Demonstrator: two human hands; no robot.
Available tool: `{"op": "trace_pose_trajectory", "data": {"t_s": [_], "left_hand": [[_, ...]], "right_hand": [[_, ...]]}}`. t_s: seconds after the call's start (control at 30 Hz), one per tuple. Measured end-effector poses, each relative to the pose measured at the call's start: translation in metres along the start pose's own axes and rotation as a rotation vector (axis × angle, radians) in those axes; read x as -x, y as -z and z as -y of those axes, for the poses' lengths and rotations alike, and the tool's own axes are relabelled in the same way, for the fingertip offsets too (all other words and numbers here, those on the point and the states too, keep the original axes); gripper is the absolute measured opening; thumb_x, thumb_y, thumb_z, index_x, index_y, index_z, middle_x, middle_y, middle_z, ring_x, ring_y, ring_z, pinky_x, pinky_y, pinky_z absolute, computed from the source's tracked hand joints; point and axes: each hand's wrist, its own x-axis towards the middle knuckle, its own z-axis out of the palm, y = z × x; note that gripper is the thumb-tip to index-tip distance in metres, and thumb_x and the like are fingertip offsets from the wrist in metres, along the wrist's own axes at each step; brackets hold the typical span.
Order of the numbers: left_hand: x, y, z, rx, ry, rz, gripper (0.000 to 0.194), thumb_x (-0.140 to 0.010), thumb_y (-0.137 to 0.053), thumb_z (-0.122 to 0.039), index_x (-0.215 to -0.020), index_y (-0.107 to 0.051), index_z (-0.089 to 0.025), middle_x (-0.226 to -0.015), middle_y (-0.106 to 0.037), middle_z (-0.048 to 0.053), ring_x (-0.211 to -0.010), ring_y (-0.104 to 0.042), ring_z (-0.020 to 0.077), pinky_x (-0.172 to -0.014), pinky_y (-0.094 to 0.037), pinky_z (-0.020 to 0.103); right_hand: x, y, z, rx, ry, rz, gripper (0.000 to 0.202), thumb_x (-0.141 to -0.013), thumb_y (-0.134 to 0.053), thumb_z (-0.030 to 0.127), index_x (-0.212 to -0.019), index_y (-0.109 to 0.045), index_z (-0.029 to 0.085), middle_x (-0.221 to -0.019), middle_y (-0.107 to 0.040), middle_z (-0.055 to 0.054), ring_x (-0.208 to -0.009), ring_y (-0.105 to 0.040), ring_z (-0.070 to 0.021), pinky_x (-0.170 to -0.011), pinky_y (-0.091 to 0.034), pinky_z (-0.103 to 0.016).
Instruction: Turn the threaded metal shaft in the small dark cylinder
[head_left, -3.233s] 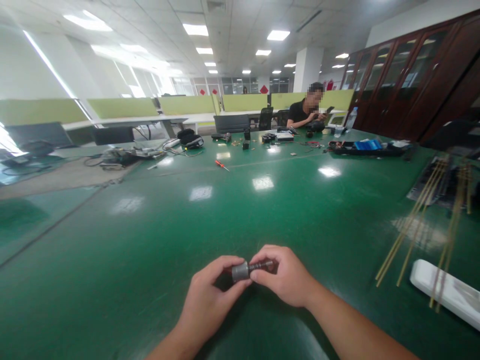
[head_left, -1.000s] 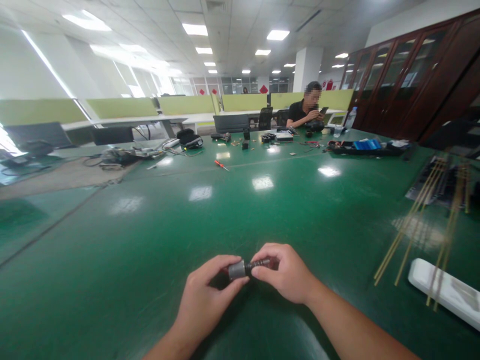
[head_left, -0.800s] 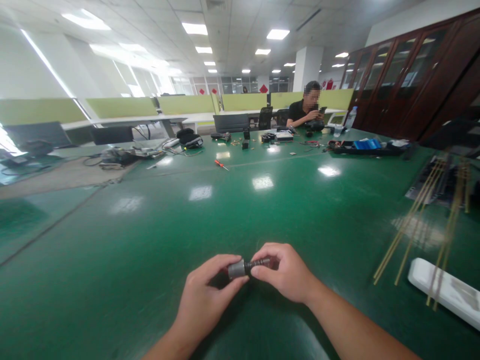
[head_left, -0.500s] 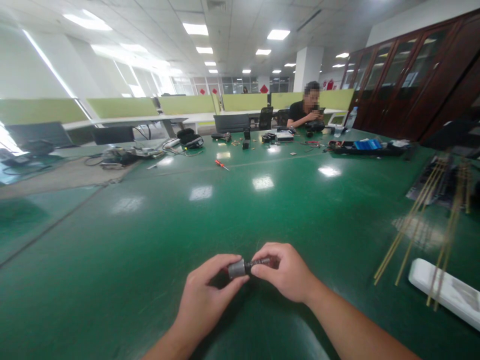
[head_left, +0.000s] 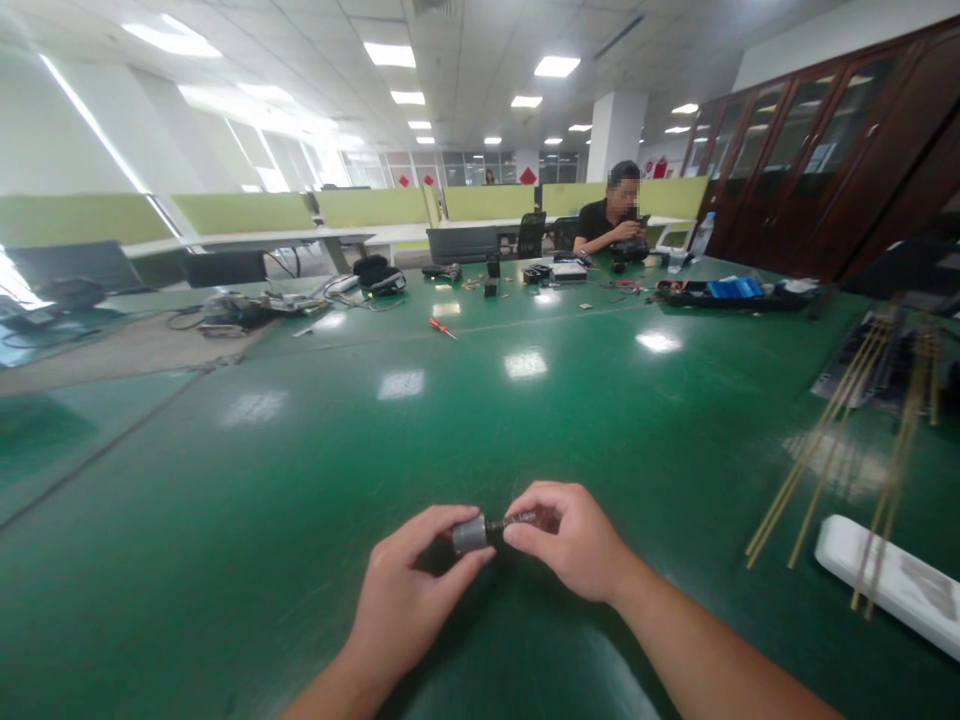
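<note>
Low in the middle of the view, my left hand [head_left: 409,580] holds a short grey cylinder [head_left: 470,536] between thumb and fingers. A thin, dark, ribbed shaft [head_left: 517,519] sticks out of the cylinder's right end. Closed on that shaft in a pinch is my right hand [head_left: 574,540], its thumb and fingertips hiding part of it. Cylinder and shaft lie nearly in one line, just above the green tabletop [head_left: 360,450]. Whether the two are one piece I cannot tell, nor what kind of part this is.
A red-handled screwdriver [head_left: 441,328] lies farther back. At right are thin yellowish rods [head_left: 825,450] and a white elongated object [head_left: 885,580]. Electronics, a black tray [head_left: 727,300] and a bottle [head_left: 703,238] line the far edge, where a person [head_left: 600,225] sits.
Both hands keep their holds, with the cylinder shifted very slightly left and up. A little more of the shaft shows between the hands. The seated person's head and hands have moved slightly.
</note>
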Motion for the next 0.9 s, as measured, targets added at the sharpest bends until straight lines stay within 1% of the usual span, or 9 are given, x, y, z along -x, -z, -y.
{"op": "trace_pose_trajectory", "data": {"t_s": [0.2,0.4,0.6,0.9], "left_hand": [[0.0004,0.0006,0.0012,-0.005,0.004,-0.003,0.022,-0.082,-0.076,-0.038,-0.101,-0.072,-0.028,-0.096,-0.074,-0.001,-0.084,-0.070,0.0170,-0.079,-0.056,0.025],[-0.0001,0.0007,0.0006,-0.010,0.029,-0.013,0.028,-0.083,-0.073,-0.042,-0.103,-0.072,-0.023,-0.097,-0.073,0.004,-0.083,-0.070,0.0203,-0.077,-0.057,0.029],[0.0009,0.0007,0.0009,-0.005,0.024,-0.025,0.026,-0.082,-0.075,-0.041,-0.104,-0.070,-0.028,-0.098,-0.073,-0.001,-0.083,-0.069,0.0177,-0.077,-0.056,0.026],[0.0019,0.0005,0.0009,0.020,0.062,-0.024,0.028,-0.083,-0.074,-0.042,-0.105,-0.070,-0.026,-0.100,-0.073,0.002,-0.086,-0.070,0.0193,-0.080,-0.056,0.029]], "right_hand": [[-0.0002,-0.0004,0.0010,-0.009,0.002,-0.006,0.008,-0.076,-0.073,0.024,-0.079,-0.075,0.018,-0.070,-0.064,0.000,-0.062,-0.054,-0.0130,-0.058,-0.041,-0.024],[-0.0006,-0.0006,-0.0013,-0.054,-0.009,-0.011,0.009,-0.077,-0.073,0.026,-0.079,-0.075,0.018,-0.068,-0.063,0.001,-0.061,-0.052,-0.0130,-0.057,-0.040,-0.025],[-0.0004,-0.0007,-0.0016,-0.075,-0.020,-0.018,0.008,-0.076,-0.073,0.026,-0.079,-0.074,0.018,-0.066,-0.061,0.001,-0.061,-0.051,-0.0128,-0.058,-0.039,-0.025],[0.0000,-0.0007,0.0019,-0.087,-0.017,-0.039,0.009,-0.076,-0.072,0.025,-0.080,-0.074,0.017,-0.066,-0.062,0.001,-0.060,-0.052,-0.0128,-0.058,-0.039,-0.025]]}}
